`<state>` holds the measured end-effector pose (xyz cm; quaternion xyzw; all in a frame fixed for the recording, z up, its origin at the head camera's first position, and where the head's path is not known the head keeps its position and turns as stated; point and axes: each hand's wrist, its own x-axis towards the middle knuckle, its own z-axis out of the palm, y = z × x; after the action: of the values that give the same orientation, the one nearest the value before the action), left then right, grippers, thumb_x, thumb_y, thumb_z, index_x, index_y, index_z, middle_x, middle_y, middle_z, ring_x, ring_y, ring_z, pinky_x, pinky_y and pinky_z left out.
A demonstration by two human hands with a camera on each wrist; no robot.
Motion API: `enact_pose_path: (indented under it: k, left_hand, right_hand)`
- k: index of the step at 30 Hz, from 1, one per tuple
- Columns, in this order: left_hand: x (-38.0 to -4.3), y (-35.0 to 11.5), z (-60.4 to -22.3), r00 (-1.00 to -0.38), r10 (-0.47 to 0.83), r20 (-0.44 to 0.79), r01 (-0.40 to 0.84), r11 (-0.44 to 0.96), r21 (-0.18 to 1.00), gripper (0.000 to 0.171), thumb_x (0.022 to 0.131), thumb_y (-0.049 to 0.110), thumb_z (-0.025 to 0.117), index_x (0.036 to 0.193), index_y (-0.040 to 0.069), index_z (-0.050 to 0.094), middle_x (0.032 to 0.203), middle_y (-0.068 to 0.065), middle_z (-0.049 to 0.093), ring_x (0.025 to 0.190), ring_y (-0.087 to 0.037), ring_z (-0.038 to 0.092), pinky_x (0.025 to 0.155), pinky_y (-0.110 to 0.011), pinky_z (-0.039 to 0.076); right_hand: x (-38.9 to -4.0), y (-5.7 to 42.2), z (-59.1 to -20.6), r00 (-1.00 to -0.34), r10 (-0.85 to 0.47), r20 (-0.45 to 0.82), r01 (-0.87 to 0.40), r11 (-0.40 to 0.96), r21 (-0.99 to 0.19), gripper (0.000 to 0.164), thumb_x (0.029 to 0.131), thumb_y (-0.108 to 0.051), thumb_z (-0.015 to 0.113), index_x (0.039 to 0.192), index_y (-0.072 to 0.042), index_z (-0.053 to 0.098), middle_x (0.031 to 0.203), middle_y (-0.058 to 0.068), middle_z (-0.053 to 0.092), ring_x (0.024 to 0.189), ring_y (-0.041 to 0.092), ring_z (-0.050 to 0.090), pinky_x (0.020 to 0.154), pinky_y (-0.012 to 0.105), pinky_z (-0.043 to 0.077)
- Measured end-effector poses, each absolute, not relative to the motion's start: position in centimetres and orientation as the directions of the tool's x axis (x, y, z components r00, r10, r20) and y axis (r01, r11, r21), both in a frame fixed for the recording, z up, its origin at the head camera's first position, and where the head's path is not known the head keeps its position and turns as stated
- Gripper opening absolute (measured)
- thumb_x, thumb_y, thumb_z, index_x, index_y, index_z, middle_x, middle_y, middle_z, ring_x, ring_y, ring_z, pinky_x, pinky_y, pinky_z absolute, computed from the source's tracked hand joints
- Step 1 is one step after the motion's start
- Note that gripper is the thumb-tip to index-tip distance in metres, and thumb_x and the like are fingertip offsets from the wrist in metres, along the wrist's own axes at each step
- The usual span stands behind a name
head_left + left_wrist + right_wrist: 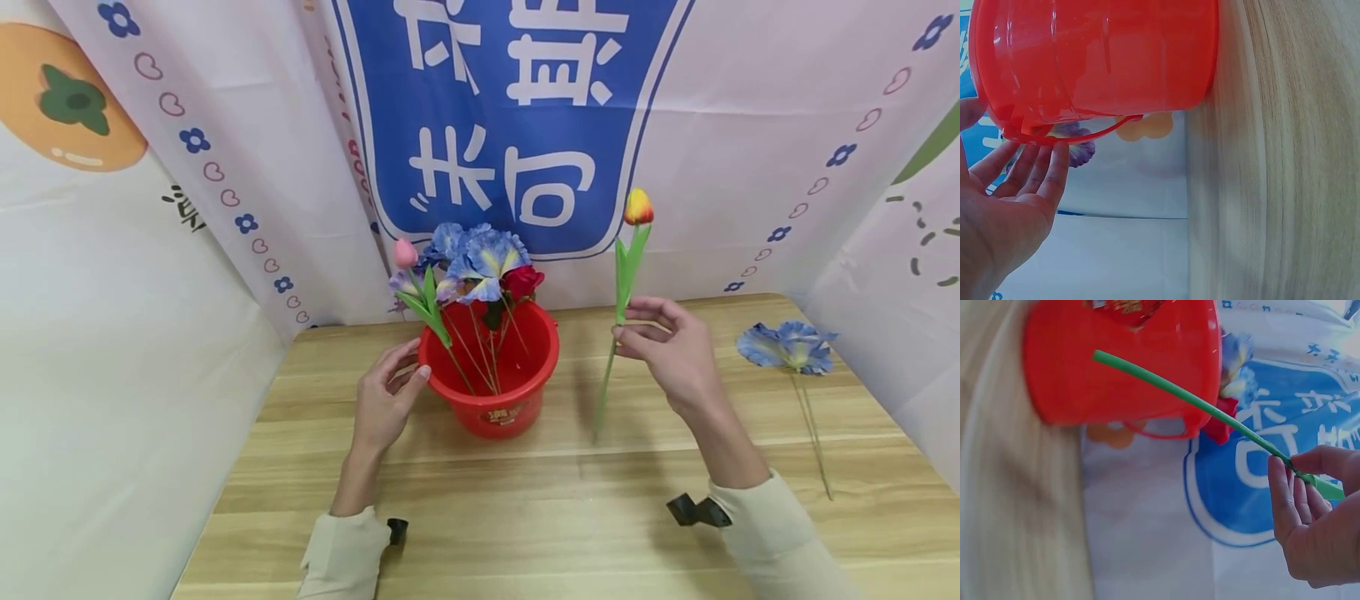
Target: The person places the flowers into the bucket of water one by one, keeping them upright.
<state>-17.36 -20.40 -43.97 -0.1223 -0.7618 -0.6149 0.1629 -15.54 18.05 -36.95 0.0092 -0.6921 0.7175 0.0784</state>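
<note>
My right hand (678,354) pinches the green stem of a yellow-and-red tulip (638,207) between thumb and fingers, its bloom upward. In the right wrist view the tulip's stem (1179,394) slants across in front of the red bucket (1122,369). My left hand (386,400) touches the left side of the bucket (498,417), its fairly straight fingers against the rim and handle (1100,132). Inside the bucket stand a pink tulip (406,254), blue irises (487,254) and a red rose (522,282), leaning toward the back.
A blue iris (791,346) lies on the right of the wooden table (510,517), its stem pointing toward the front. Behind the table hangs a printed cloth (697,208) with a blue panel, and pale cloth walls rise at both sides.
</note>
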Motion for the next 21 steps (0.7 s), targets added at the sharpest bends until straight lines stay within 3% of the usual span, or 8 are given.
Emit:
enact_pose_path:
  k: [6, 10, 21]
  left_hand:
    - [-17.3, -20.4, -44.0, -0.915, -0.011, 0.403, 0.391, 0.222, 0.893, 0.043, 0.097, 0.001, 0.076, 0.139, -0.003, 0.068, 0.136, -0.023, 0.069, 0.117, -0.012, 0.069, 0.098, -0.022, 0.062]
    - [-17.3, -20.4, -44.0, -0.915, -0.008, 0.404, 0.391, 0.227, 0.892, 0.044, 0.097, 0.002, 0.076, 0.14, -0.003, 0.068, 0.137, -0.022, 0.069, 0.116, -0.009, 0.069, 0.098, -0.022, 0.062]
    - [-17.2, -20.5, -43.9, -0.917, -0.004, 0.399, 0.388, 0.222, 0.895, 0.045, 0.097, 0.003, 0.076, 0.141, -0.003, 0.067, 0.139, -0.021, 0.068, 0.122, -0.026, 0.069, 0.097, -0.02, 0.062]
  right_hand:
    - [-16.4, 16.3, -35.6, -0.977, 0.116, 0.178, -0.185, -0.061, -0.981, 0.034, 0.095, 0.004, 0.076, 0.126, -0.002, 0.064, 0.113, 0.004, 0.07, 0.098, 0.012, 0.076, 0.082, 0.03, 0.068]
    - [-16.9, 15.3, -34.5, -0.973, 0.118, 0.2, -0.211, -0.085, -0.974, 0.037, 0.094, 0.002, 0.078, 0.127, -0.003, 0.065, 0.115, 0.005, 0.072, 0.099, 0.012, 0.076, 0.081, 0.031, 0.068]
    - [-18.2, 13.1, -32.1, -0.955, 0.117, 0.272, -0.284, -0.099, -0.954, 0.038, 0.095, 0.001, 0.077, 0.13, -0.004, 0.064, 0.118, 0.007, 0.068, 0.101, 0.017, 0.075, 0.082, 0.031, 0.068]
